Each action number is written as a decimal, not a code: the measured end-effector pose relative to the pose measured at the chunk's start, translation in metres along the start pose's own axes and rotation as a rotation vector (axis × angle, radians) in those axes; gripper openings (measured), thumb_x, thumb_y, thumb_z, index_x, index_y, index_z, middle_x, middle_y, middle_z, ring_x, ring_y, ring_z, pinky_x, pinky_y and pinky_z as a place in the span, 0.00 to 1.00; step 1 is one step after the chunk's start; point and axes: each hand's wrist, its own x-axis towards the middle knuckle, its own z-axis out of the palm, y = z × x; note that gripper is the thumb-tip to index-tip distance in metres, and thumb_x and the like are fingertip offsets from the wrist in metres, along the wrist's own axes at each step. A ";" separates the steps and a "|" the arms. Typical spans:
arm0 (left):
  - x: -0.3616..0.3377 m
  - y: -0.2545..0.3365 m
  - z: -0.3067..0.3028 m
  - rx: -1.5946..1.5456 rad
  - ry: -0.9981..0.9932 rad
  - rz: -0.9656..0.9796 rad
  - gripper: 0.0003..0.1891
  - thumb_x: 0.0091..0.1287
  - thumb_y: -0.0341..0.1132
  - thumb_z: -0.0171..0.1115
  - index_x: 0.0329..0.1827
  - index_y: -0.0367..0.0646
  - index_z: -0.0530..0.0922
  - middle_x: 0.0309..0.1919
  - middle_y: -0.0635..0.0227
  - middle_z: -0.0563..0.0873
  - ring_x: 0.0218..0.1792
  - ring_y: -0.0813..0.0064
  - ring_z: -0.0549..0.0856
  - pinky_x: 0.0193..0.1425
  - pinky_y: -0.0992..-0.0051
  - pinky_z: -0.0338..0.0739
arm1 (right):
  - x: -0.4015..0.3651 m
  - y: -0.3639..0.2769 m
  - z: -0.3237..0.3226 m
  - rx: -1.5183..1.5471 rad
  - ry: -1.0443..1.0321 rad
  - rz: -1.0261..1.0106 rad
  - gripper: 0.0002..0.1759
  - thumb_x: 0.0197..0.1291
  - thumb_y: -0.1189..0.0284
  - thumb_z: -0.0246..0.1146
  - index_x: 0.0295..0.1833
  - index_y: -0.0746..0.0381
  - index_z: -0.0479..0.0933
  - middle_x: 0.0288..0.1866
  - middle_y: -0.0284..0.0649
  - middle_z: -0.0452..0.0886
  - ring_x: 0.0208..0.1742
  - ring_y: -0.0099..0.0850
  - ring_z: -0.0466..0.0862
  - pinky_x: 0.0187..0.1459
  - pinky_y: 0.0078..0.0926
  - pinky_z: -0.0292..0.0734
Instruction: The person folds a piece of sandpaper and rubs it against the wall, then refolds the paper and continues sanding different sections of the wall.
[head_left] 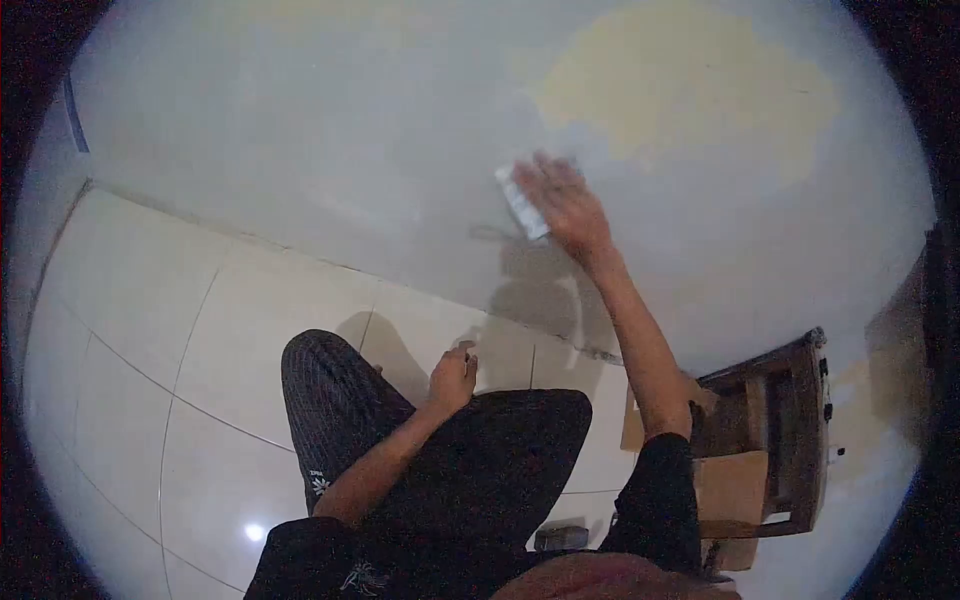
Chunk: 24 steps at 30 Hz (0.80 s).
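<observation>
Flat against the pale wall (350,120), below and left of the yellow patch (690,80): white pad (526,212), mostly covered by the right grip (562,205). That grip looks closed over the pad, fingers near together, palm side to the wall. Blur there, so can't tell whether any fingertip pinches an edge. Only the left strip of the pad shows.

Left grip (453,378): between the knees, fingers loosely curled, well apart from the pad. Can't tell if anything sits inside it.

Handling, my read: pad is light, thin, probably flexible; could be folded cloth or paper, material not resolvable. Doesn't look fragile, though a thin fold could crease or slip sideways on the wall. Best hold: palm over the middle of its back for even pressure, thumb along the near edge. The uncovered left edge is the spot for a pinch if it needs lifting off.

Nearby: tiled floor (240,330) meets the wall below; wooden furniture (810,430) and cardboard (730,485) sit to the person's right, well apart from the pad.
</observation>
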 end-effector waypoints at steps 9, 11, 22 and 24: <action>0.000 0.001 0.004 -0.020 -0.058 0.056 0.16 0.68 0.33 0.52 0.57 0.37 0.72 0.40 0.43 0.82 0.45 0.45 0.80 0.51 0.53 0.75 | 0.013 -0.003 -0.008 0.043 0.137 0.121 0.35 0.57 0.72 0.60 0.72 0.59 0.64 0.73 0.39 0.66 0.75 0.44 0.62 0.73 0.48 0.57; -0.001 0.002 0.005 0.024 -0.032 0.012 0.16 0.68 0.33 0.53 0.57 0.36 0.72 0.39 0.43 0.82 0.44 0.45 0.81 0.51 0.53 0.75 | 0.010 -0.004 -0.003 -0.079 0.067 0.017 0.36 0.55 0.71 0.62 0.72 0.59 0.64 0.73 0.39 0.66 0.75 0.44 0.62 0.73 0.47 0.58; 0.001 0.006 0.001 -0.003 -0.084 0.071 0.14 0.68 0.31 0.52 0.53 0.34 0.75 0.39 0.43 0.82 0.45 0.45 0.80 0.52 0.54 0.74 | 0.003 -0.001 -0.018 -0.113 0.204 0.202 0.41 0.53 0.67 0.65 0.73 0.58 0.61 0.75 0.39 0.63 0.75 0.45 0.61 0.72 0.49 0.58; 0.003 0.005 0.002 -0.020 -0.089 0.089 0.14 0.68 0.31 0.52 0.52 0.34 0.76 0.39 0.43 0.83 0.45 0.45 0.80 0.52 0.54 0.74 | 0.003 0.008 -0.022 -0.172 0.471 0.440 0.37 0.55 0.70 0.62 0.73 0.57 0.62 0.74 0.39 0.65 0.75 0.43 0.61 0.73 0.49 0.58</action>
